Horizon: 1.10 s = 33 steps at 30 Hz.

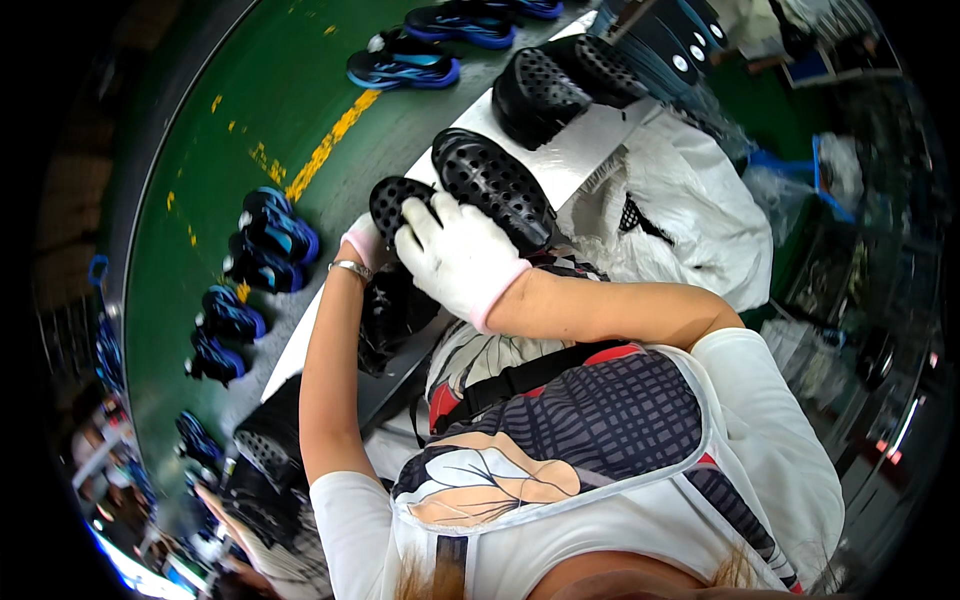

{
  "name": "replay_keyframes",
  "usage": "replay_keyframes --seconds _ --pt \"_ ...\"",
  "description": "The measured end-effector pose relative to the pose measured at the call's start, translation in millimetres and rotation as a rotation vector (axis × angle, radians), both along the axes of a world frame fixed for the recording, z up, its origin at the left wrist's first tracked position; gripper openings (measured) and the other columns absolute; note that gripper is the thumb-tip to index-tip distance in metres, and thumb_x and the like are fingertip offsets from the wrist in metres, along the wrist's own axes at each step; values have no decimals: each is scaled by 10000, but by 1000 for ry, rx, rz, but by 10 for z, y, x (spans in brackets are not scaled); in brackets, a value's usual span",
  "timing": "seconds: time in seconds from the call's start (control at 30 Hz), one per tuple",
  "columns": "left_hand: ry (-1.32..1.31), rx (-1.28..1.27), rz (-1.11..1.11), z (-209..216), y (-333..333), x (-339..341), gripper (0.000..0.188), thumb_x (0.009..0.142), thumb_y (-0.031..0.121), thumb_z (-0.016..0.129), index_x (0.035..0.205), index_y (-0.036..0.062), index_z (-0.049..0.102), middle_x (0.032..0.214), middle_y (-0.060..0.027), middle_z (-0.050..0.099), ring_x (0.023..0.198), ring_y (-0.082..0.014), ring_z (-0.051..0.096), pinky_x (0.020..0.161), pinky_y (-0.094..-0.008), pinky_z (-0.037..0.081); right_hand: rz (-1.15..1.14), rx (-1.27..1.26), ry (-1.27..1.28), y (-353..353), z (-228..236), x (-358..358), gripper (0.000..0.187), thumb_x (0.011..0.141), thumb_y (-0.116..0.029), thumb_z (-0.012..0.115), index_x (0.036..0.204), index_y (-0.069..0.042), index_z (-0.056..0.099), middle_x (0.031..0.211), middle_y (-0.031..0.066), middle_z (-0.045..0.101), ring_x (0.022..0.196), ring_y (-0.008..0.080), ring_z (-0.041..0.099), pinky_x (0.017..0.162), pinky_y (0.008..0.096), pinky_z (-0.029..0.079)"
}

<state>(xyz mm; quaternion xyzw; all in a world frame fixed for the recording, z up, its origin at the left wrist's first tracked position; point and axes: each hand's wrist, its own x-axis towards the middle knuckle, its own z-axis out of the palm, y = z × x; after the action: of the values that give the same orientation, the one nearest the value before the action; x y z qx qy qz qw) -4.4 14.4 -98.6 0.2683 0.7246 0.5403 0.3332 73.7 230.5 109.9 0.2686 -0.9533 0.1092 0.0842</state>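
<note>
Over a black foam clog [390, 199] with round holes lies my right hand [455, 250], in a white glove with a pink cuff, its fingers bent across the clog's top and gripping it. My left hand [364, 238], gloved too, meets the same clog from its left side; its fingers are hidden behind the clog and my right hand. Another black clog [490, 180] lies just beyond my right hand on a long white surface [455, 128]. Below my hands, partly covered, is more black footwear [392, 312].
Two more black clogs [540, 98] stand farther along the white surface. Blue-and-black sandals [270, 240] sit in pairs on the green surface [215, 150] beyond. A large white sack [690, 200] lies on the right. Dark insole-shaped pieces [660, 45] are stacked at the upper right.
</note>
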Motion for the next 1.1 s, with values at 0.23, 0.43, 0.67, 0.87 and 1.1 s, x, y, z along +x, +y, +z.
replay_keyframes --seconds 0.23,0.43,0.67,0.87,1.1 --pt "-440 -62 -61 261 287 -139 272 941 166 458 1158 83 598 1158 -72 621 1026 -210 588 887 -360 495 -18 -265 114 314 -140 283 267 678 -128 628 929 -45 598 1104 110 560 1004 284 551 758 337 533" --pt "-1064 130 -8 301 449 -209 346 956 262 417 1204 80 576 1190 -92 612 1054 -229 588 920 -372 483 -7 -363 134 444 -256 506 269 711 -129 610 972 -68 586 1130 94 536 1101 275 515 832 353 524" --pt "-1477 81 -92 458 705 -160 449 973 374 369 1257 76 550 1227 -116 601 1086 -252 589 958 -386 468 -149 -388 159 444 -309 846 241 740 -120 619 978 -95 591 1159 72 522 1148 311 473 904 400 494" --pt "-1577 -73 31 697 920 30 610 989 494 259 1310 38 504 1208 -170 610 1068 -299 613 965 -430 475 -204 -379 185 533 -228 1184 221 721 -141 632 936 -93 630 1146 59 540 1133 313 479 883 377 483" --pt "-1560 -123 -74 790 1182 136 617 1000 489 244 1286 17 518 1181 -154 629 1066 -280 612 959 -415 475 -202 -448 192 857 -108 1380 253 717 -131 644 965 -85 630 1169 67 530 1148 318 476 873 392 502"
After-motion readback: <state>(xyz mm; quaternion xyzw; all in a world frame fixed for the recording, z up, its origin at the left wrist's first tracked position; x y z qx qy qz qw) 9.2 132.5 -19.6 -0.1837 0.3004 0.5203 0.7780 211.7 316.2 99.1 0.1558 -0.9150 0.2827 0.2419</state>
